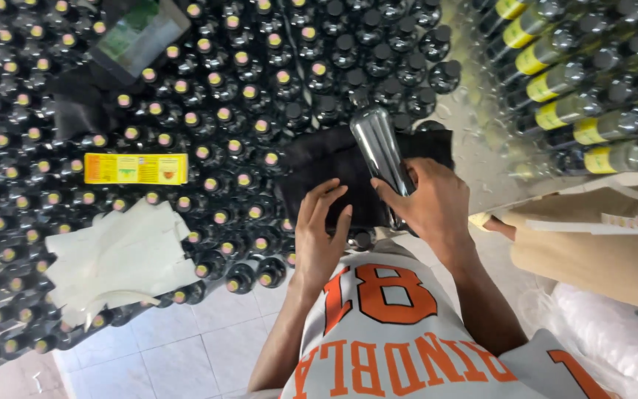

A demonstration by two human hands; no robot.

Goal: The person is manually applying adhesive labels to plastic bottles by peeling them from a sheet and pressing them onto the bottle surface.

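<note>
Your right hand (426, 203) is wrapped around a dark bottle (380, 151), holding it tilted over a black cloth (319, 159) that lies on the massed bottles (245, 96) standing on the floor. Your left hand (320, 233) lies flat, fingers spread, on the cloth's near edge. White paper sheets (116, 258) rest on the bottles to the left.

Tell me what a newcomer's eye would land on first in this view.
First, the mass of upright dark glass bottles with pale caps covering the floor across the left and centre. Next, the shiny dark bottle gripped in the right hand over a black cloth, with the left hand resting on that cloth. A yellow rectangular label sheet lies on the bottle tops at left.
</note>
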